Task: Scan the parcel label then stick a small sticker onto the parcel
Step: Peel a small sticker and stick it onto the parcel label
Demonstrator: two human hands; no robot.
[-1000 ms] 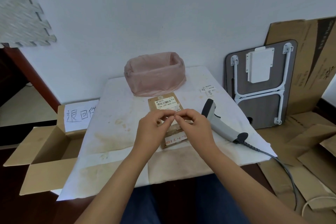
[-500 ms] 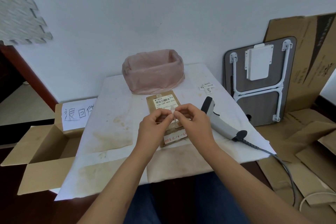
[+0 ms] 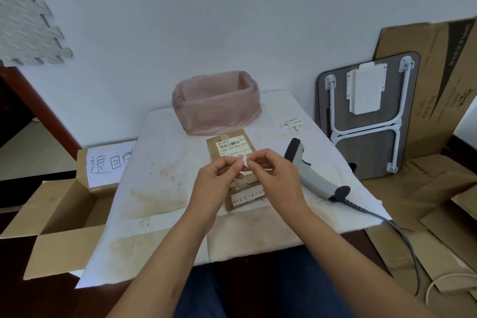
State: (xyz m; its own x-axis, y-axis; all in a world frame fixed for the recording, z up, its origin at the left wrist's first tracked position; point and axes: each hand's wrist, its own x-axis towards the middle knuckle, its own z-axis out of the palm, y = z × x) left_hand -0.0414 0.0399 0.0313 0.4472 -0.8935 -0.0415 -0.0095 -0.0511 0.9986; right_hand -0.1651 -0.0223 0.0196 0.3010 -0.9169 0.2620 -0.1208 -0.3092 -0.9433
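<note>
1. Head view, your hands: both forearms reach forward from the bottom of the frame and meet above the parcel [image 3: 233,162]. Your left hand [image 3: 216,183] curls its fingers inward, thumb and forefinger pinched on a small white sticker [image 3: 244,161]. Your right hand [image 3: 277,178] mirrors it, thumb and forefinger pinched on the same small piece from the other side.
2. Head view, the parcel: the flat brown parcel lies on the white-covered table [image 3: 160,188], directly under your hands. Its printed barcode label [image 3: 232,147] faces up at the far end, clear of your fingers; a second white strip with red writing [image 3: 247,197] shows at the near end.
3. Head view, the scanner: the grey barcode scanner [image 3: 312,170] lies on the table just right of your right hand, untouched, its cable trailing off the right edge.
4. Head view, containers: a bin lined with a pink bag [image 3: 215,103] stands at the far side of the table, behind the parcel; what it holds cannot be seen. An open cardboard box [image 3: 56,217] with a handwritten sheet sits on the floor left of the table; the visible part of its inside is bare.
5. Head view, extras: a few small white sticker slips [image 3: 293,124] lie near the table's far right corner.
</note>
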